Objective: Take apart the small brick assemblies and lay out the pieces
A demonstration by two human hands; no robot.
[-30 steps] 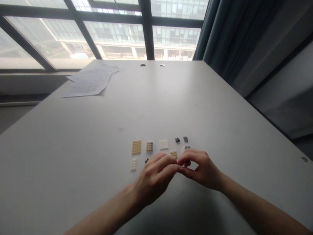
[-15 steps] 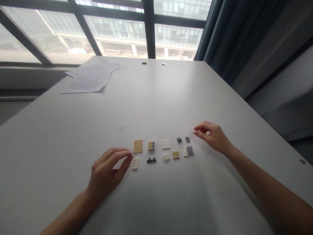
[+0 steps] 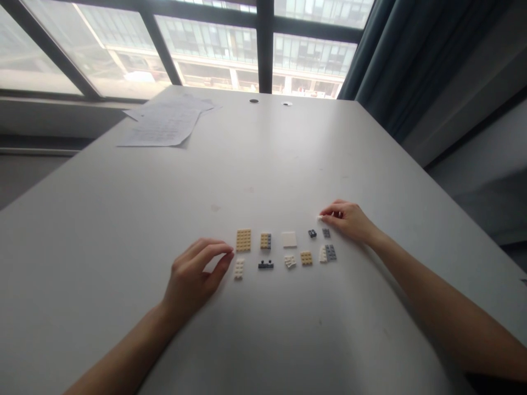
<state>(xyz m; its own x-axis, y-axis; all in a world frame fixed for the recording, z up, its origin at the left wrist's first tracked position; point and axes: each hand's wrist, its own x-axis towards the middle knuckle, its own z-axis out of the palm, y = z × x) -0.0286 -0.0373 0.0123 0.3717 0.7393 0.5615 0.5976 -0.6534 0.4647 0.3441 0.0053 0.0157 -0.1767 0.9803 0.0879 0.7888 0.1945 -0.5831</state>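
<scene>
My right hand [image 3: 343, 219] pinches a small white brick [image 3: 320, 217] above the back right of the brick group. Closest to it are a dark grey plate [image 3: 326, 233] and a small black brick [image 3: 312, 233]. My left hand [image 3: 197, 271] has thumb and fingertips together beside a tan studded plate [image 3: 243, 240] and a white studded plate [image 3: 239, 269]; whatever lies between those fingertips is hidden. Between the hands are a tan-and-grey piece [image 3: 265, 241], a black piece with two knobs [image 3: 265, 265], a smooth white tile [image 3: 289, 240] and a small tan plate [image 3: 306, 258].
Small white pieces [image 3: 290, 261] lie in the front row, with a white plate [image 3: 323, 253] against a grey plate [image 3: 331, 252] at its right end. Printed papers [image 3: 164, 123] rest at the back left of the white table [image 3: 263, 164]. A dark curtain [image 3: 395, 66] hangs at the right.
My right hand has moved left with the white brick, to above the small black and dark grey pieces. My left hand stays beside the plates. The whole view has shifted slightly.
</scene>
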